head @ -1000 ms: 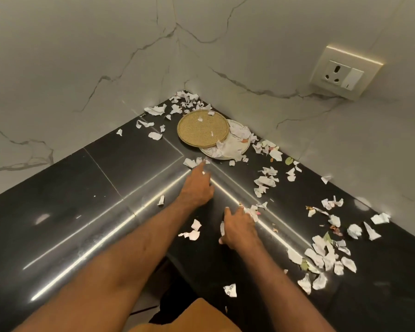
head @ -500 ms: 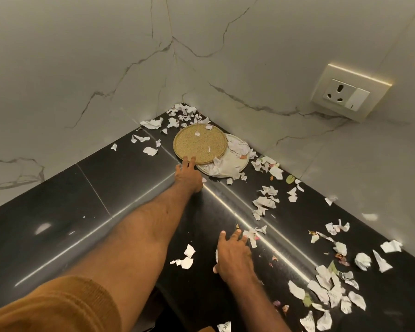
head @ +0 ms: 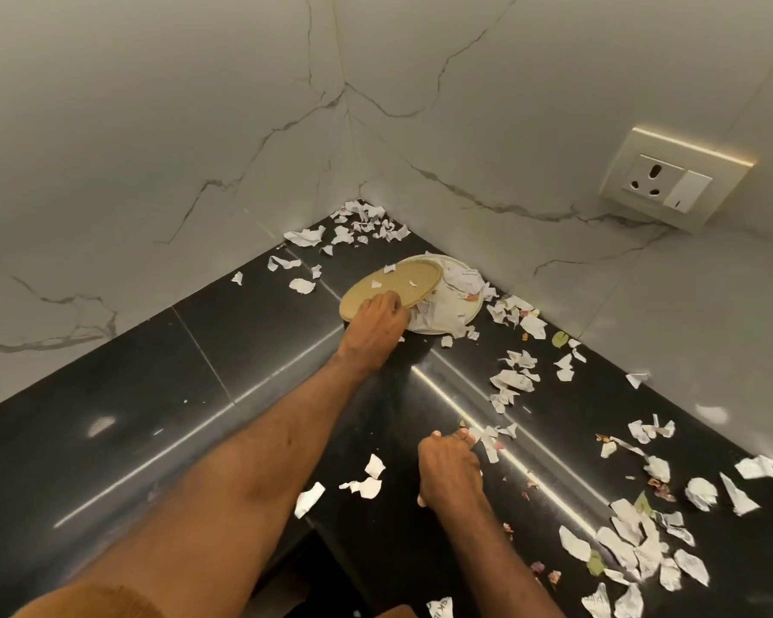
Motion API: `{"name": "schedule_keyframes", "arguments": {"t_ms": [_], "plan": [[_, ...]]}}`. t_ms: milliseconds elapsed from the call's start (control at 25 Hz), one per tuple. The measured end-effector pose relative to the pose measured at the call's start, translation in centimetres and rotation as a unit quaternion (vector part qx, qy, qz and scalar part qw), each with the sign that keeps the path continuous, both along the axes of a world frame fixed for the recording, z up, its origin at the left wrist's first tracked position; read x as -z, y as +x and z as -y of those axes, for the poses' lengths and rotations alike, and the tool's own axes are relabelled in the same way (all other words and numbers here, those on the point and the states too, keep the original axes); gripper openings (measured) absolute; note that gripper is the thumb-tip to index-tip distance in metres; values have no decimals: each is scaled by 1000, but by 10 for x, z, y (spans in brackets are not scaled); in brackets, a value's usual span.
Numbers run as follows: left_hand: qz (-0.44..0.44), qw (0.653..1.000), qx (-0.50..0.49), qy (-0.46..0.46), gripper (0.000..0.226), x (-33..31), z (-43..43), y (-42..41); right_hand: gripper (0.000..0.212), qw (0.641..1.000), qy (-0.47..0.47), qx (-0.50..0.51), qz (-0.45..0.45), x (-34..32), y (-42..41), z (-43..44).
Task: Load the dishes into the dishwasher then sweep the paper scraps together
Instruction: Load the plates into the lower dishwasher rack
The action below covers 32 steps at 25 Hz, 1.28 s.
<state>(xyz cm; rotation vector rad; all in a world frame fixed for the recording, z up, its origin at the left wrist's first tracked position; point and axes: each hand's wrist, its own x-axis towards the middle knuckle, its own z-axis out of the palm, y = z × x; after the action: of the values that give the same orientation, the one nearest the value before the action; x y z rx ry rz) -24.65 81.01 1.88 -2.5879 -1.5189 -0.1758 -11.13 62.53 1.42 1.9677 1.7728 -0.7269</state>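
Left hand (head: 376, 323) gripped tilted tan plate (head: 393, 285) rim. Right hand (head: 449, 468) curled at paper scraps (head: 491, 448), grip unclear; print illegible.

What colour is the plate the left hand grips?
Tan-gold, finely speckled plate, head view; left hand holds its near edge.

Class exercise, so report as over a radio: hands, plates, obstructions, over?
Left hand grips tan plate, tilted over white plate. Right hand rests on counter. Paper scraps on both plates.
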Motion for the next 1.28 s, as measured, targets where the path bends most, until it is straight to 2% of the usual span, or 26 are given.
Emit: {"name": "schedule_keyframes", "arguments": {"t_ms": [120,240,320,360,400,440,520,560,600,640,680,760,840,880,960,1040,1200,1280], "plan": [[101,991,53,71,28,-22,21,-7,83,1000,25,-11,-4,8,1,-1],[144,978,125,81,33,-42,64,-9,89,999,14,17,-33,13,7,3],[152,976,150,44,40,-52,97,-9,77,992,43,44,-113,10,13,9],[158,975,156,21,42,-54,115,-9,64,977,83,84,-180,7,19,14],[168,972,162,-1,42,-57,132,-8,53,941,132,169,-262,4,25,22],[176,970,168,-16,42,-60,147,-7,51,881,174,271,-346,0,32,31],[175,966,189,-15,37,-59,172,-8,70,709,187,440,-518,-10,43,50],[161,964,212,-7,35,-55,184,-10,79,615,163,480,-603,-15,47,60],[139,960,243,0,34,-49,194,-12,82,540,149,495,-664,-21,49,70],[109,955,274,9,35,-41,204,-13,80,500,152,498,-692,-24,50,80],[78,951,298,19,36,-33,212,-14,71,486,169,502,-695,-29,47,89],[52,948,313,20,38,-22,228,-15,45,487,212,529,-662,-31,42,106],[58,948,309,-41,33,-25,240,-17,31,495,253,563,-612,-28,36,125],[61,947,299,-99,32,-29,244,-20,32,492,265,581,-591,-25,33,137],[90,933,254,-238,51,-39,252,-27,31,499,288,601,-554,-20,28,162],[102,908,264,-310,61,-45,264,-28,19,516,308,609,-518,-23,18,191],[-12,863,389,-322,59,-43,289,-8,23,534,320,601,-501,-42,-9,240],[-35,887,355,-294,66,-35,278,-2,28,542,332,597,-490,-41,-19,259]]}}
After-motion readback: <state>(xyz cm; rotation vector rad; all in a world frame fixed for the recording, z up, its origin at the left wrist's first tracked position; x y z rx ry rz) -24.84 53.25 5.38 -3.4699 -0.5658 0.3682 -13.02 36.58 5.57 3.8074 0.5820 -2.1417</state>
